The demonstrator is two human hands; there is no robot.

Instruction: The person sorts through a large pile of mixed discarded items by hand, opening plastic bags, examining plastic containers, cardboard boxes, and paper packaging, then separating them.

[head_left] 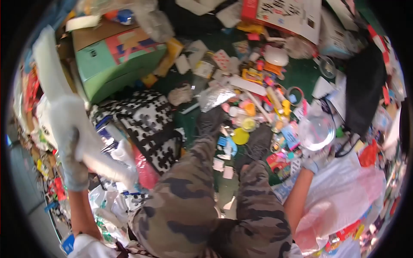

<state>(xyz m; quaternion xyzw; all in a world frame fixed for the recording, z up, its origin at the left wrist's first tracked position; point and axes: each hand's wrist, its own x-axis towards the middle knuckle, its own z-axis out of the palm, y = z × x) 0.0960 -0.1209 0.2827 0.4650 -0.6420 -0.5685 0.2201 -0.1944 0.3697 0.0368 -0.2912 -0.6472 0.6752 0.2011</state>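
Note:
My left hand (74,165), in a pale glove, is closed around a long white piece (64,105) at the left, its thumb lying across the front. Motion smears the piece, and its exact kind cannot be made out. At the right, my gloved right hand (317,161) grips the near edge of a clear round plastic container (317,131); its fingers are partly hidden. A whitish-pink plastic bag (344,189) lies just beside that wrist. Below the left piece is a black-and-white patterned cloth (144,122).
Mixed litter surrounds my legs in camouflage trousers (172,193). A green box (116,60) stands at the upper left, and a red-and-white box (284,17) lies at the top. Small colourful plastic pieces (249,107) cover the middle. A black item (365,90) lies at the right.

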